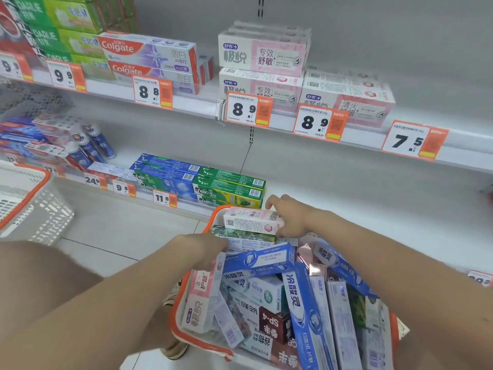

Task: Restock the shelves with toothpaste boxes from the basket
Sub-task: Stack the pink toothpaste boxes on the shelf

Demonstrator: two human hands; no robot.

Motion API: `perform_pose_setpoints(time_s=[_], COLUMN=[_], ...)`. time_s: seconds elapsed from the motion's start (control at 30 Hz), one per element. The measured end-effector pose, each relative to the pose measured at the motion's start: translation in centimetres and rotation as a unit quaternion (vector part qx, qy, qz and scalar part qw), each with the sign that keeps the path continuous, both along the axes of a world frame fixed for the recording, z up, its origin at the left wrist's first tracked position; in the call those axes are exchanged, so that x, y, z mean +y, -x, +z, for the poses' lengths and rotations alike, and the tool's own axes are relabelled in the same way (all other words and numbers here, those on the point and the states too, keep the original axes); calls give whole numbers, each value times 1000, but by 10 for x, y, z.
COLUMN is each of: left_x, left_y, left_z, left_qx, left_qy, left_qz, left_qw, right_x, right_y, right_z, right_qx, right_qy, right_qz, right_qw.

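A white basket with an orange rim (176, 320) sits low in front of me, filled with several toothpaste boxes lying in a jumble. My right hand (293, 217) grips one end of a pink-and-white toothpaste box (250, 221) at the basket's far end, thumb under it and fingers over the top. My left hand (205, 249) reaches into the far left part of the basket; its fingers are hidden among the boxes, against a green patterned box (240, 235). Matching pink-and-white boxes (262, 53) are stacked on the upper shelf.
Upper shelf (192, 104) carries Colgate boxes (148, 50), green Darlie boxes and orange price tags. Lower shelf (346, 188) has blue and green boxes (202, 180) at left and bare room to the right. A second white-and-orange basket (25, 198) stands at left on the tiled floor.
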State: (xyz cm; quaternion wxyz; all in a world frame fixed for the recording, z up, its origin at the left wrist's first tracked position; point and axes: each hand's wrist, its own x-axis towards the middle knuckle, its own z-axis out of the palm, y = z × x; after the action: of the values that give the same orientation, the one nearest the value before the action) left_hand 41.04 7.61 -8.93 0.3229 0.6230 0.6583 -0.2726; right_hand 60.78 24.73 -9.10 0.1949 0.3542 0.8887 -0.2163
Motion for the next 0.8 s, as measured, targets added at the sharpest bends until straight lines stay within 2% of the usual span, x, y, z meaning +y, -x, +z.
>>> perform_pose_setpoints(time_s=[0.13, 0.3, 0.4, 0.5, 0.57, 0.67, 0.8], left_x=[1, 7, 13, 20, 24, 33, 44], left_y=[-11, -26, -31, -24, -21, -21, -25], left_z=[6, 39, 76, 122, 148, 172, 186], left_qx=[-5, -2, -53, -127, -163, -233, -342], left_qy=[2, -11, -57, -148, -239, -379, -444], left_qz=[-2, -39, -30, 28, 56, 135, 282], left_qw=[1000, 999, 997, 980, 956, 885, 779], right_x=[-8, -26, -31, -35, -39, -40, -31], right_y=[1, -10, -27, -48, -61, -73, -80], right_z=[40, 101, 134, 172, 190, 200, 203], right_qx=[121, 286, 367, 459, 497, 521, 527], right_qy=[17, 27, 19, -33, -55, -48, -16], right_qz=[-54, -193, -282, -356, -365, -393, -400], right_qw=[991, 938, 886, 813, 786, 756, 750])
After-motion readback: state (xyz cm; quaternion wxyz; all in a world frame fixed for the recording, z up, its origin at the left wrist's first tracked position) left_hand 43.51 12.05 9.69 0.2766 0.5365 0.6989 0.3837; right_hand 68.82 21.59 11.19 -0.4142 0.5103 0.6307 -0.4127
